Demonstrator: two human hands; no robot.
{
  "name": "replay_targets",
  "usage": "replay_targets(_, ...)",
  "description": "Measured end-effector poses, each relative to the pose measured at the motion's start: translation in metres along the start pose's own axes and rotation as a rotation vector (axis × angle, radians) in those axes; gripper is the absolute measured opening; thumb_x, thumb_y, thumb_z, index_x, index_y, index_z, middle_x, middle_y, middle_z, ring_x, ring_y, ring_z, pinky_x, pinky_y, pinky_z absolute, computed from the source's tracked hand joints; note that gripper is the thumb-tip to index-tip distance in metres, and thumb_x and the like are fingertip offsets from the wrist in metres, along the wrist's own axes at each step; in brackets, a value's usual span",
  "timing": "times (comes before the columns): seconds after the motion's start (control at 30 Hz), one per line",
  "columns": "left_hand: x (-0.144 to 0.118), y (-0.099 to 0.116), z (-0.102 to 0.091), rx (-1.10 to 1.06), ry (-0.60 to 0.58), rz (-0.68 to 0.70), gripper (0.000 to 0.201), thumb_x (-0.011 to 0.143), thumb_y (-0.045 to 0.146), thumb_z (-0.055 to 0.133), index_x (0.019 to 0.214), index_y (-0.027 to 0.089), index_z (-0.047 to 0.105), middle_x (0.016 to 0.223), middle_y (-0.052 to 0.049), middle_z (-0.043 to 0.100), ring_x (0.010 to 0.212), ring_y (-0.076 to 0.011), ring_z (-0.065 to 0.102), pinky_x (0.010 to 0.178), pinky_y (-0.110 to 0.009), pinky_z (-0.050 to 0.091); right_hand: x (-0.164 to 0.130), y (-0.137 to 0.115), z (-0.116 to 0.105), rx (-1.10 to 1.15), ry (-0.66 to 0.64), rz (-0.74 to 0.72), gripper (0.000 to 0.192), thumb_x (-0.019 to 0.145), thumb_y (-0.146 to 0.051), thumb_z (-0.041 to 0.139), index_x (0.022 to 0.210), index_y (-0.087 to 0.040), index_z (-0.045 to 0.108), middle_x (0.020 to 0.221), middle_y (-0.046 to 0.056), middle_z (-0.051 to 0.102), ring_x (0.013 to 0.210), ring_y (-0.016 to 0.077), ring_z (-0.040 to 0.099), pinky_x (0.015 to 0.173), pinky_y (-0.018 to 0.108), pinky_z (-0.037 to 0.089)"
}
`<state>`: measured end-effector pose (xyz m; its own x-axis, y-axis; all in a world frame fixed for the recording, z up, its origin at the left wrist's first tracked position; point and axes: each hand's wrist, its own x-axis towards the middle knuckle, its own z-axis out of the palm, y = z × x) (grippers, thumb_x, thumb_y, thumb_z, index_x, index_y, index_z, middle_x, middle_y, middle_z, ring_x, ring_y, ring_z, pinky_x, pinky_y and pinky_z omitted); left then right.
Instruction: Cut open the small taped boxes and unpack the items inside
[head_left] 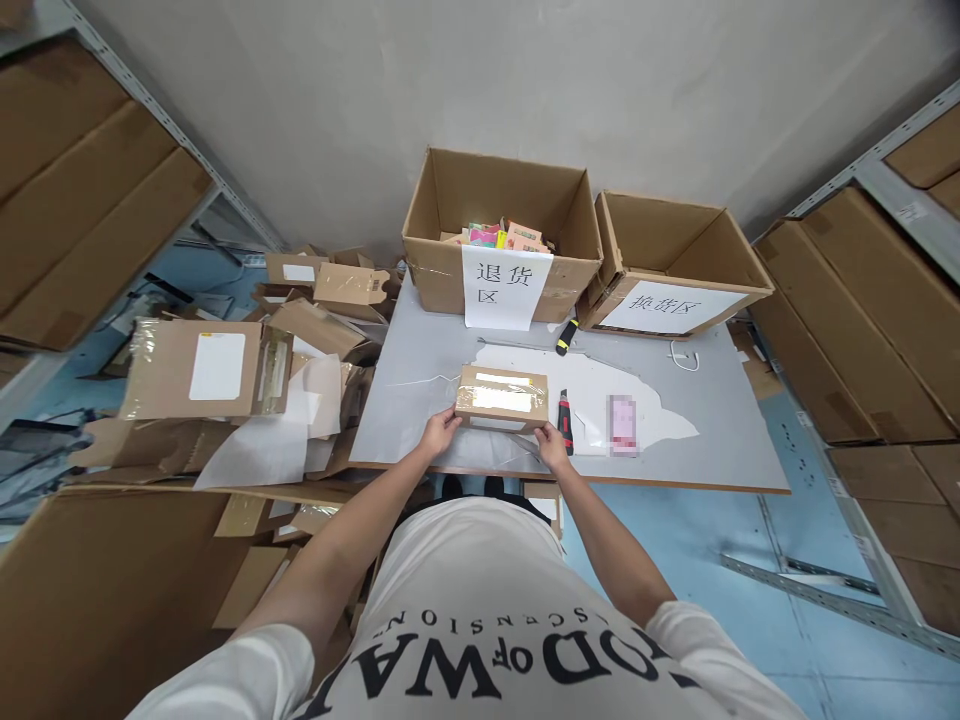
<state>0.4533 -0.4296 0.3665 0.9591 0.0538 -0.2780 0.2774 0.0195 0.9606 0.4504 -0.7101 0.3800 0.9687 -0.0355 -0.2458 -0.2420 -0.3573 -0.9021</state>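
A small taped cardboard box (498, 382) with white labels is at the front of the grey table (427, 345). My left hand (439, 433) grips its lower left corner, and my right hand (553, 444) grips its lower right corner. Just right of the box lies a red and black utility knife (565, 420). A yellow and black utility knife (568, 337) rests farther back. To the right is a pink item (622, 425), blurred out, on a white sheet (660, 412).
At the table's back stand two open cartons with paper signs: the left carton (435, 270) holds colourful packets, the right carton (675, 225) shows bare inner walls. Opened boxes (202, 370) pile up on the left. Shelves with large cartons (855, 330) flank both sides.
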Motion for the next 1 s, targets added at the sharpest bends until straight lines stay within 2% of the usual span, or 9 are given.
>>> replay_targets(0.27,-0.007,0.021,-0.003,0.057,0.01,0.018,0.058,0.065,0.051,0.07,0.111,0.015,0.068,0.116,-0.009,0.067,0.114,-0.0312,0.058,0.104,-0.044,0.039,0.0,-0.016,-0.012,-0.106,0.007,0.007,0.031,0.079,-0.044,0.048,0.083,-0.018,0.065,0.087,0.008,0.071,0.088,0.024,0.062,0.085,0.036,0.046)
replay_targets(0.47,-0.011,0.045,-0.008,0.254,0.064,0.076,0.049,0.076,0.045,0.064,0.115,0.016,0.067,0.115,-0.007,0.067,0.109,-0.0312,0.061,0.099,-0.042,0.044,0.006,-0.033,-0.022,-0.185,-0.013,-0.07,0.036,0.084,-0.043,0.043,0.087,-0.018,0.068,0.087,0.008,0.072,0.085,0.0234,0.063,0.079,0.032,0.046)
replay_targets(0.63,-0.009,0.061,-0.011,0.266,0.111,0.094,0.047,0.076,0.043,0.065,0.113,0.017,0.068,0.114,-0.007,0.068,0.109,-0.0302,0.062,0.098,-0.041,0.045,0.01,-0.05,-0.033,-0.262,0.006,-0.102,0.042,0.085,-0.048,0.043,0.089,-0.017,0.071,0.085,0.008,0.073,0.082,0.0269,0.065,0.075,0.034,0.046)
replay_targets(0.83,-0.007,0.061,-0.011,0.203,0.13,0.088,0.049,0.073,0.046,0.067,0.112,0.015,0.068,0.114,-0.007,0.068,0.106,-0.0289,0.063,0.097,-0.04,0.047,0.013,-0.059,-0.038,-0.266,0.071,-0.088,0.045,0.084,-0.053,0.047,0.097,-0.019,0.073,0.092,0.008,0.074,0.089,0.0283,0.066,0.078,0.035,0.047)
replay_targets(1.0,-0.011,0.053,-0.011,0.179,0.116,0.069,0.053,0.071,0.046,0.069,0.114,0.015,0.067,0.115,-0.008,0.067,0.108,-0.0293,0.063,0.097,-0.041,0.048,0.012,-0.059,-0.036,-0.309,0.121,-0.047,0.05,0.083,-0.059,0.046,0.085,-0.018,0.075,0.074,0.008,0.073,0.072,0.0249,0.066,0.067,0.031,0.047)
